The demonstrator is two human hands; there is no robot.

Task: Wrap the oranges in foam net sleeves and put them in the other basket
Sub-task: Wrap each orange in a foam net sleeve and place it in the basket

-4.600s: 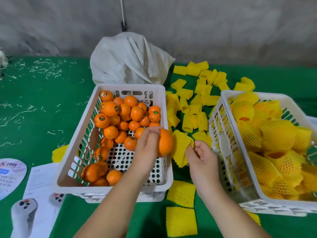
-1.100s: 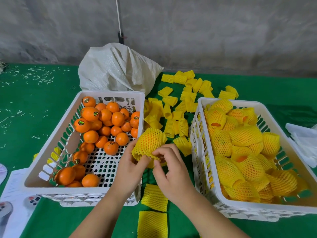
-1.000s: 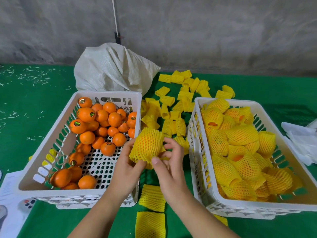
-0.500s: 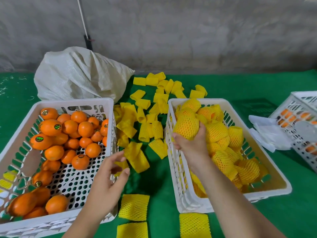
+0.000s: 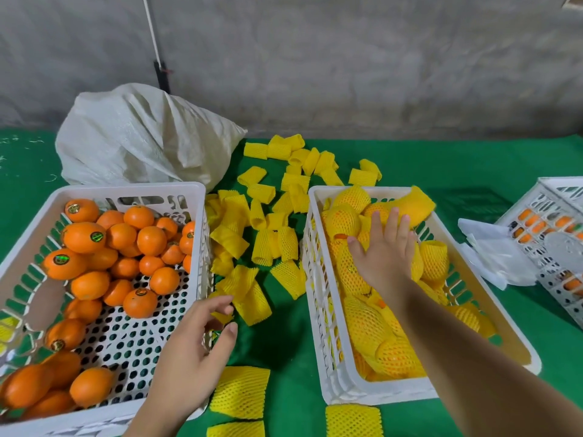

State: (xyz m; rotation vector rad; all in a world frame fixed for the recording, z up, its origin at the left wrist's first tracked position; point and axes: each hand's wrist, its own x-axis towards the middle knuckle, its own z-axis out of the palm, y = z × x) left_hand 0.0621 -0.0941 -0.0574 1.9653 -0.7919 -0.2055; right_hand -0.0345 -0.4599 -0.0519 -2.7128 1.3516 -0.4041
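The right hand (image 5: 383,250) lies spread, fingers straight, palm down on the wrapped oranges (image 5: 342,220) at the far end of the right basket (image 5: 318,313); it holds nothing I can see. The left hand (image 5: 192,351) hangs over the near right corner of the left basket (image 5: 126,190), fingers loosely curled and empty, its tips just beside a loose sleeve (image 5: 249,294) on the green cloth (image 5: 290,348).

The step in hand looks like the release of a wrapped fruit into the pile. To do it well, the right hand should settle the fruit into a hollow so it cannot roll, then lift straight up without dragging any net off its neighbours. The left hand is well placed to take either a bare orange (image 5: 140,302) or that sleeve next; the sleeve wants opening wide before the fruit goes in.

Which wrapped orange is the one just set down I cannot tell; the palm covers whatever lies beneath it. The left basket's near edge is cut off by the frame, as are the flat sleeves at the bottom. A third basket (image 5: 549,234) at the right edge is half out of view, orange showing through its slots. The sack (image 5: 138,140) hides what is behind it.
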